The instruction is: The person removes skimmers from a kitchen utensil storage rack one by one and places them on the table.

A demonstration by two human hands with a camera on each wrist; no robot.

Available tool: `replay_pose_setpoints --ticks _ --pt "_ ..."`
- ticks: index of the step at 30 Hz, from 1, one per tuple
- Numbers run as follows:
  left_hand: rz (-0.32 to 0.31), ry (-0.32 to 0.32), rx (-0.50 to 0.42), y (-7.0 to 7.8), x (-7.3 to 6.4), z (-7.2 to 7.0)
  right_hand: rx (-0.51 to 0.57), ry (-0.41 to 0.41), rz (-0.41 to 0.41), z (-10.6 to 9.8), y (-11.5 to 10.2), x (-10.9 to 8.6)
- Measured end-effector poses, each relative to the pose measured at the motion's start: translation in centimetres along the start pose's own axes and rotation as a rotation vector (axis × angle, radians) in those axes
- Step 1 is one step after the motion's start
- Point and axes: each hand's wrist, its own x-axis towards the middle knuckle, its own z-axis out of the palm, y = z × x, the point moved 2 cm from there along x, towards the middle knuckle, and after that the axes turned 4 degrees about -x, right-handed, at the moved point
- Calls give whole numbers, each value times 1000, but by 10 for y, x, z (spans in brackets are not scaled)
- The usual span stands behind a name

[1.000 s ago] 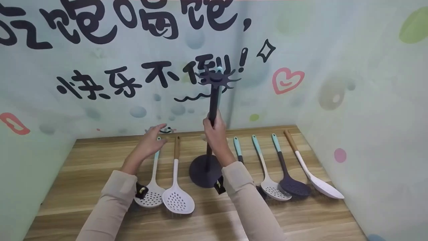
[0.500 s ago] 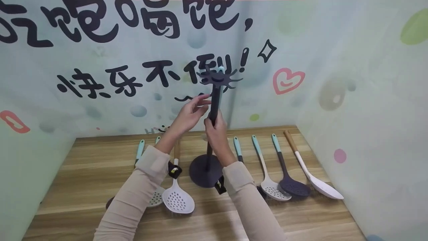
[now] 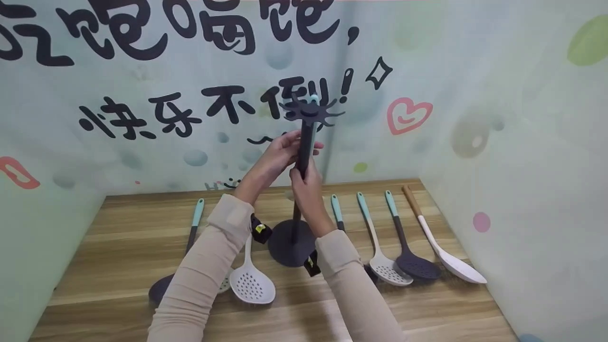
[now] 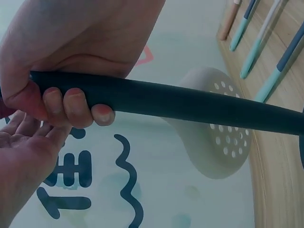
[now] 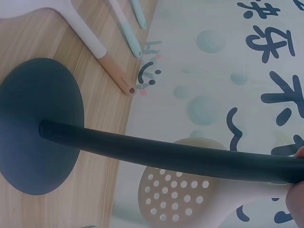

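My right hand (image 3: pixel 308 197) grips the pole of a dark utensil stand (image 3: pixel 307 142), its fingers curled round it in the left wrist view. The stand has a round base (image 5: pixel 38 156) on the table and a ring of hooks (image 3: pixel 311 111) on top. From it hangs a light slotted skimmer (image 5: pixel 216 199), head down behind the pole, with a teal handle (image 3: pixel 314 99). My left hand (image 3: pixel 275 156) reaches behind the pole at that handle, fingertips extended past it on the right; its thumb is hidden.
On the wooden table (image 3: pixel 123 213) left of the stand lie a dark teal-handled utensil (image 3: pixel 196 216), a white slotted turner (image 3: pixel 251 285) and a partly covered skimmer (image 3: pixel 224 285). Several more lie right, including a dark slotted turner (image 3: pixel 418 266) and a white spoon (image 3: pixel 460 267). A printed wall (image 3: pixel 361 142) stands behind.
My left hand has moved from above the left utensils up and right to the pole, then behind it to the hanging handle. The right hand and the stand have stayed in place.
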Motion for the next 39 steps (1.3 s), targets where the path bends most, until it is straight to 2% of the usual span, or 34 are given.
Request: replay_pose_setpoints --ticks 3,6,10,14,18,21,23,29,32,36,39 --pt "5 8 0 0 0 -1 -8 -6 3 0 0 0" --pt "8 29 48 0 -1 -2 -10 -11 13 1 -1 -1" --pt "18 93 198 1 -2 -7 -2 -16 15 1 -1 -1" --pt "73 141 313 1 -6 -14 -10 -7 14 2 1 0" --pt "153 102 307 2 -12 -17 -14 2 19 6 20 5" --pt "189 61 344 3 -14 -15 -16 6 15 8 33 9" --pt "196 60 399 4 -15 -12 -12 11 8 9 35 9" --pt "188 149 607 7 -14 -6 -23 24 -4 8 35 9" --pt "211 188 685 9 -13 -4 -32 29 -5 8 35 10" --pt "227 226 710 13 -11 -2 -26 34 2 7 34 11" --pt "214 272 619 15 -9 -4 -26 27 -2 7 35 11"
